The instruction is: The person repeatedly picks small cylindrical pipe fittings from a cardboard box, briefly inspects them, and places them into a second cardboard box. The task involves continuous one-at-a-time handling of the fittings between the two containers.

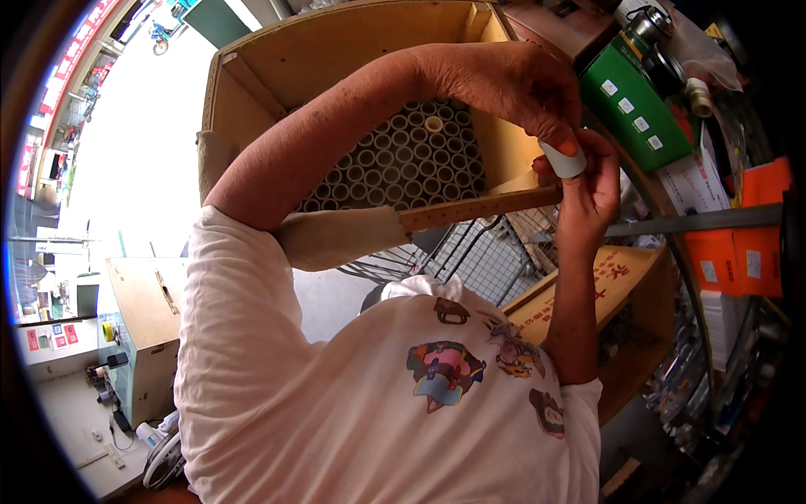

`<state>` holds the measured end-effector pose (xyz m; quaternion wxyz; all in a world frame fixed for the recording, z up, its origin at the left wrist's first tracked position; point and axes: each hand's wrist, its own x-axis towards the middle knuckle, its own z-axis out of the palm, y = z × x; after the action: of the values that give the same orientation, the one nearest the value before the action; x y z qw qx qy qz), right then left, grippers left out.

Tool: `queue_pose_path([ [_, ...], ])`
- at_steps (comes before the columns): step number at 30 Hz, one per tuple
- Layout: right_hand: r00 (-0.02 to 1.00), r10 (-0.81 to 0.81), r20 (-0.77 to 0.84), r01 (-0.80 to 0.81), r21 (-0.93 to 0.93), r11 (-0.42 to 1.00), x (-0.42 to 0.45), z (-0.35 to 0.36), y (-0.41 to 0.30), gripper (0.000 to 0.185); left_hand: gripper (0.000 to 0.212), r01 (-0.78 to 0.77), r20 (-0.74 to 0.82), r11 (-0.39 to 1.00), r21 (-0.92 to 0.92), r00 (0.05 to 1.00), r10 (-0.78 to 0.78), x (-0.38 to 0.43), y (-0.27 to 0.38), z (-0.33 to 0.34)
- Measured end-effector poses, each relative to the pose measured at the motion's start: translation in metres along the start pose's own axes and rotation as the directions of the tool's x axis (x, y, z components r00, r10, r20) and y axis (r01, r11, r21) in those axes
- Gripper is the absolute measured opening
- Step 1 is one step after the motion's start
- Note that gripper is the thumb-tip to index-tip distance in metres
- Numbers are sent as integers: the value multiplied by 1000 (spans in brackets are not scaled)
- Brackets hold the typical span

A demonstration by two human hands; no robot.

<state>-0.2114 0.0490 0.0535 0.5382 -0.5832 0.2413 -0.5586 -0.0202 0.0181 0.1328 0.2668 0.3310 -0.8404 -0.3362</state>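
A short white plastic cylinder [565, 161], apparently a tube piece, is held between both my hands above the right edge of a wooden box [352, 41]. My left hand [526, 88] reaches across from the left and pinches the cylinder from above, its thumb on the upper side. From below, my right hand [592, 183] grips the same piece, thumb against its lower end. Some fingers of both hands are hidden behind it. Inside the box, short white tubes [403, 154] stand upright in packed rows, open ends up. One tube [434, 123] looks cream-coloured.
Cloth padding [343, 236] wraps the box's near edge. A wire basket [485, 252] and a second wooden box [592, 283] bearing red writing are below. At right are a green carton [636, 104], orange boxes [733, 252] and a metal bar [699, 220]. A glass-sided counter [141, 302] stands left.
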Motion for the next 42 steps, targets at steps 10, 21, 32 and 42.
queue_pose_path([
  [10,1000,14,7,-14,13,1000,0,1,-3,35,38,98,84,991,96,991,-106,-1,11,1],
  [21,1000,-22,9,23,-24,999,4,4,-3,34,27,63,33,995,74,997,-65,-7,18,-37],
  [32,998,-42,38,44,-67,997,5,3,-3,29,32,356,-67,775,522,923,-379,-46,-127,0],
  [42,999,-23,37,26,-65,998,4,0,-3,28,35,523,-241,640,563,844,-479,-73,-166,70],
])
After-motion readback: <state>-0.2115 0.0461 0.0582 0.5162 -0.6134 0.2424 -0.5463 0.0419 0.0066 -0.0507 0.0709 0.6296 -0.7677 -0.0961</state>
